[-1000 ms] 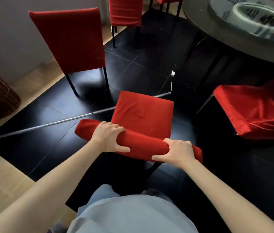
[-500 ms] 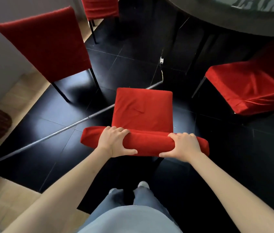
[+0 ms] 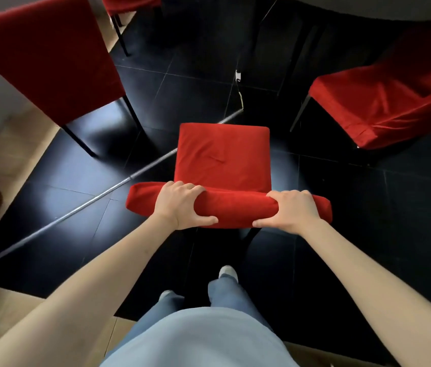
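A red-covered chair [image 3: 223, 157] stands on the black tiled floor straight in front of me, seen from above and behind. Its padded backrest top runs left to right under both hands. My left hand [image 3: 180, 206] grips the backrest top left of centre, fingers over the far side and thumb on the near side. My right hand [image 3: 292, 211] grips it right of centre in the same way. The chair's black rear legs show just below the backrest; the front legs are hidden by the seat.
Another red chair [image 3: 42, 56] stands at the upper left, back toward me. A third red chair [image 3: 383, 102] sits at the right under a dark round table edge [image 3: 367, 11]. A metal floor strip [image 3: 82, 207] runs diagonally. My feet [image 3: 227, 272] stand behind the chair. Wooden floor lies at left.
The chair has turned to face squarely away from me and sits nearer the table. My view has tilted down, showing my legs and feet. Both hands keep their grip.
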The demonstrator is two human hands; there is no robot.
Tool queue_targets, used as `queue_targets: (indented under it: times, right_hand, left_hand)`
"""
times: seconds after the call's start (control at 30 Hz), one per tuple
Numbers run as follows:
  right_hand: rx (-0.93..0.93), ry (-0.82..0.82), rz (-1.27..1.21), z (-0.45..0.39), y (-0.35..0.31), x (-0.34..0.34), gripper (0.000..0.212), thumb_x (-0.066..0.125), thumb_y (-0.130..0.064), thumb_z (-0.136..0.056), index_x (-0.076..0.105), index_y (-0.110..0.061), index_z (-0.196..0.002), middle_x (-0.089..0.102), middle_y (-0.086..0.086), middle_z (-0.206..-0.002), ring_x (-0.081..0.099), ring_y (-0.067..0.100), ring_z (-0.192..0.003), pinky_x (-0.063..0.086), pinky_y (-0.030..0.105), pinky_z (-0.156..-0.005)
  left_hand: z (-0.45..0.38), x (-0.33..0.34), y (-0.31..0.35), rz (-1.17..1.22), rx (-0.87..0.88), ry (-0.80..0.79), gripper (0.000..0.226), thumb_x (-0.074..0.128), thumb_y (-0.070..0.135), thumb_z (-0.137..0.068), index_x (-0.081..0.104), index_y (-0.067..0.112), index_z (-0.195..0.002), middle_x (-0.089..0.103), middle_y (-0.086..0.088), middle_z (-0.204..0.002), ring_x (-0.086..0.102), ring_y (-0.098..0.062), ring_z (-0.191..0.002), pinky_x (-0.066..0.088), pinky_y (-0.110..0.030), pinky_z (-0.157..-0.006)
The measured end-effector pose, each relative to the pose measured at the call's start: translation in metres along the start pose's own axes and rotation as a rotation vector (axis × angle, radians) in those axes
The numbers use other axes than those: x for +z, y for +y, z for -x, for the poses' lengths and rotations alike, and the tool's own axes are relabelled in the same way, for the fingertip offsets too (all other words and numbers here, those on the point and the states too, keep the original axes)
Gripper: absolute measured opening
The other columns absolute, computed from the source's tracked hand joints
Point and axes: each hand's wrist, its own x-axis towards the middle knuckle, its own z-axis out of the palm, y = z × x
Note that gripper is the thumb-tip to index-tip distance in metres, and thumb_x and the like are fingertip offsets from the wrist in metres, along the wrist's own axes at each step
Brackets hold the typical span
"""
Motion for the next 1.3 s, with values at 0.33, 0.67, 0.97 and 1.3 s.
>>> queue_targets:
  times: [0.33,0.67,0.97,1.3]
  right_hand:
    - [0.164,0.005,-0.058,0.049,-0.038,0.013,0.101,0.027,-0.101,-0.046,0.057,-0.035,-0.116,0.065,-0.013,-0.092,0.06,0.013,-0.087,0.038,0.034,-0.082]
    - [0.227,0.017,-0.045,0.052,-0.05,0.011,0.098,0.029,-0.099,-0.05,0.055,-0.036,-0.12,0.065,-0.012,-0.097,0.059,0.013,-0.092,0.038,0.034,-0.086]
    - [0.261,0.066,-0.006,0.03,-0.059,0.006,0.103,0.022,-0.1,-0.049,0.056,-0.036,-0.121,0.064,-0.01,-0.1,0.058,0.015,-0.096,0.039,0.036,-0.086]
    - [0.292,0.067,-0.014,-0.017,-0.048,-0.004,0.11,0.016,-0.102,-0.046,0.054,-0.037,-0.126,0.064,-0.01,-0.106,0.057,0.015,-0.1,0.04,0.036,-0.088]
  left_hand:
    - [0.014,-0.002,-0.015,-0.03,0.169,-0.011,0.109,0.02,0.097,-0.052,0.057,0.027,-0.126,0.068,0.007,-0.113,0.062,-0.017,-0.097,0.043,-0.034,-0.089]
    - [0.006,-0.005,-0.025,-0.061,0.239,0.007,0.107,0.02,0.097,-0.055,0.057,0.027,-0.126,0.069,0.007,-0.107,0.061,-0.017,-0.094,0.041,-0.033,-0.087]
    - [-0.019,-0.008,-0.045,-0.073,0.26,0.008,0.107,0.019,0.097,-0.054,0.057,0.027,-0.125,0.068,0.008,-0.109,0.061,-0.017,-0.095,0.042,-0.032,-0.087]
    - [-0.073,-0.015,-0.061,-0.109,0.263,-0.009,0.106,0.018,0.098,-0.052,0.056,0.028,-0.122,0.065,0.009,-0.107,0.06,-0.016,-0.093,0.042,-0.033,-0.086]
